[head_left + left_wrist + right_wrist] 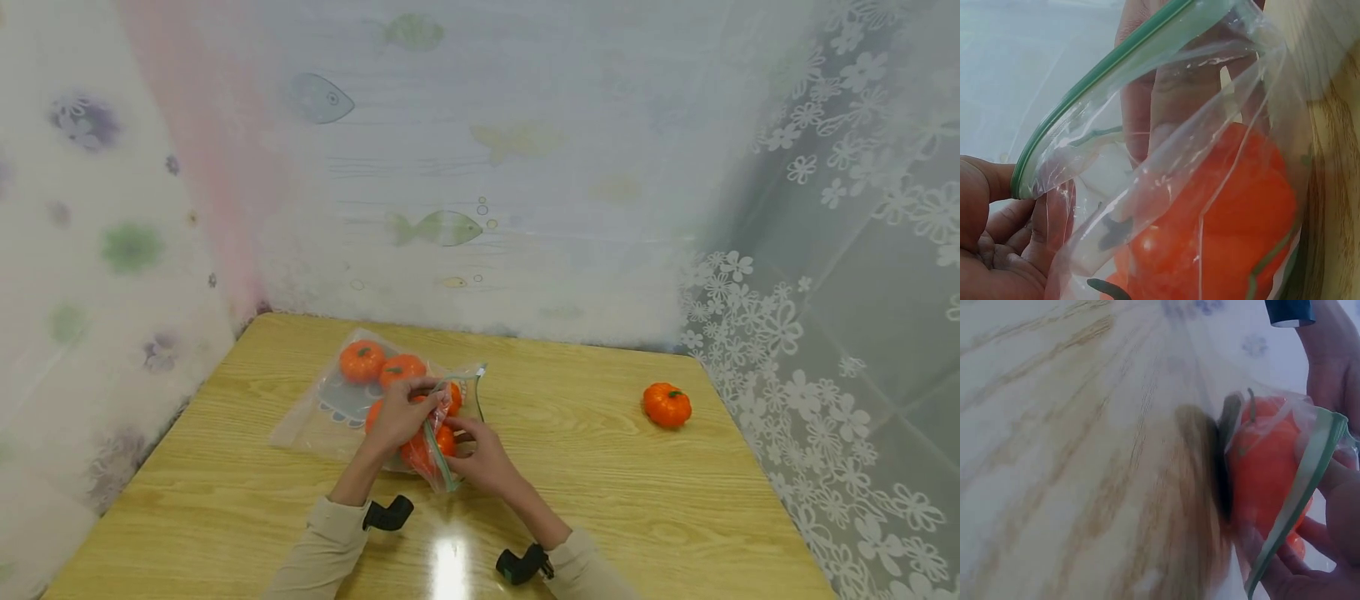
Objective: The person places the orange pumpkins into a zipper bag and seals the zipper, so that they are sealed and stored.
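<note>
A clear zip bag (303, 421) with a green-edged mouth lies on the table with several small orange pumpkins (362, 362) inside. My left hand (402, 417) pinches the edge of the bag's mouth between thumb and fingers, and the plastic there is bunched. At the mouth, my right hand (483, 454) has its thumb and fingers around an orange pumpkin (1263, 469). The green zip strip (1304, 481) crosses in front of that hand in the right wrist view. Plastic and fingers partly cover the pumpkins near the mouth.
One more orange pumpkin (667, 405) with a green stem sits apart on the right side of the wooden table (570, 467). Patterned curtains (600, 208) hang behind and at both sides. Black camera mounts (387, 513) are worn at the wrists.
</note>
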{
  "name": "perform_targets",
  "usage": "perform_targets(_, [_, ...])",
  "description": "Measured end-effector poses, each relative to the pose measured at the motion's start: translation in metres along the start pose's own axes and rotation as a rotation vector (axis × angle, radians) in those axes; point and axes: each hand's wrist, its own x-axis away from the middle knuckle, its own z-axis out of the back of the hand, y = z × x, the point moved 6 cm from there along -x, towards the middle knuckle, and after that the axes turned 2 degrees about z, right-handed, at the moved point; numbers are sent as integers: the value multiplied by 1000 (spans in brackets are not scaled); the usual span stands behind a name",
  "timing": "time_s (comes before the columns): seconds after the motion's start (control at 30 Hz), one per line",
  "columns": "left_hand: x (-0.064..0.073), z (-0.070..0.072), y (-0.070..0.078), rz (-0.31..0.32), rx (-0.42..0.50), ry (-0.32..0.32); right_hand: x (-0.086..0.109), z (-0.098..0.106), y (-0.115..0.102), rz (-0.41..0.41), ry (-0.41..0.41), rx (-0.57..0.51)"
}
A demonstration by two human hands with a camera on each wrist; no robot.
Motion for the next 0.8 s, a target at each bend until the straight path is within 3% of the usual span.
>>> perform_targets(0.27, [1,1,-2,5,14,-14,1,-4,-5,19,-168,-36])
perform_targets(0.6, [3,1,-2,17,22,-3,-4,-9,-8,87,-75,-25])
perform_targets(0.8, [2,2,-8,42,27,-4,-4,-9,-8,81,-83,-21])
